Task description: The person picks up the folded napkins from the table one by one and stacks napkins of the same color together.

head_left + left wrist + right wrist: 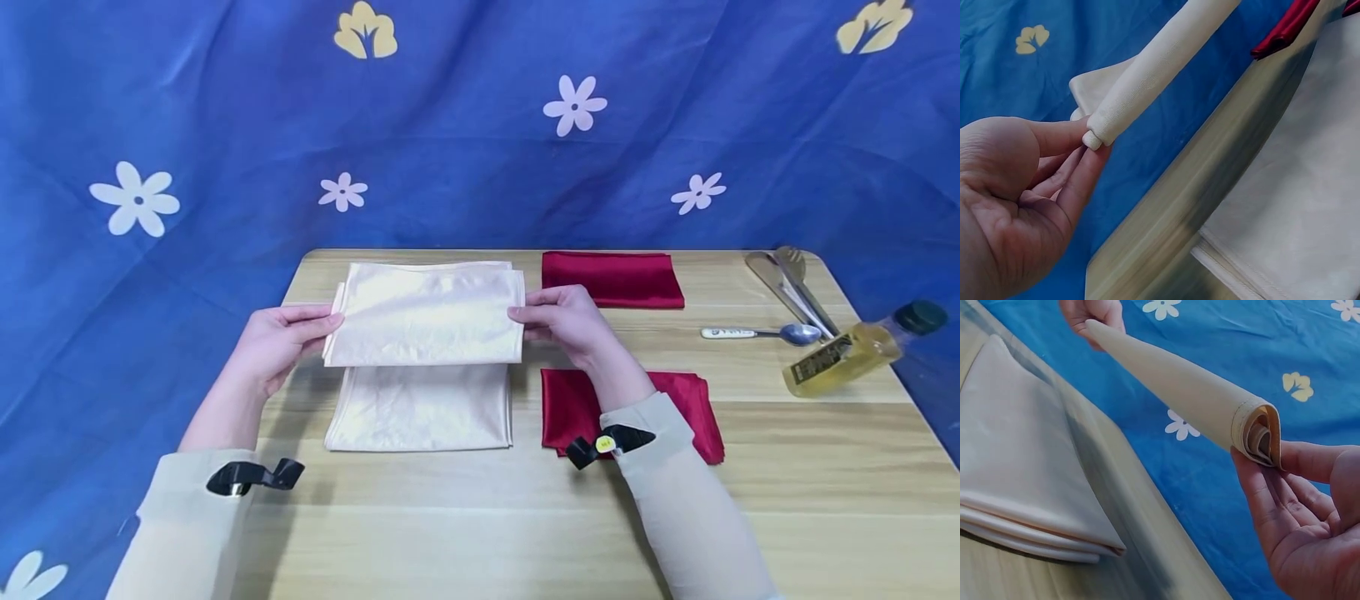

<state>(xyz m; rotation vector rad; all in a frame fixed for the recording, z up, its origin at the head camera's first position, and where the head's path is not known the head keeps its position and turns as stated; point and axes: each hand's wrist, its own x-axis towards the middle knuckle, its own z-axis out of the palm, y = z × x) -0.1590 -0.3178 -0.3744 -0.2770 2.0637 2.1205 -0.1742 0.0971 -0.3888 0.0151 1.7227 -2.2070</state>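
Note:
A folded cream satin cloth (427, 317) is held up level between both hands. My left hand (281, 346) pinches its left edge between thumb and fingers. At the opposite edge my right hand (562, 321) pinches it the same way, thumb on top. In the right wrist view the end of the held cloth (1191, 394) shows several layers curled inside one another. Below it on the table lies a second folded cream cloth (423, 408), its far part hidden by the held one. The left wrist view shows this lower cloth (1297, 187) apart from the held one.
Two folded dark red cloths lie to the right, one red cloth (611, 281) at the back, the other red cloth (693, 408) partly under my right forearm. Farther right are a spoon (798, 334), metal tongs (795, 292) and a bottle of yellow liquid (843, 362). A blue curtain (480, 167) hangs behind the table.

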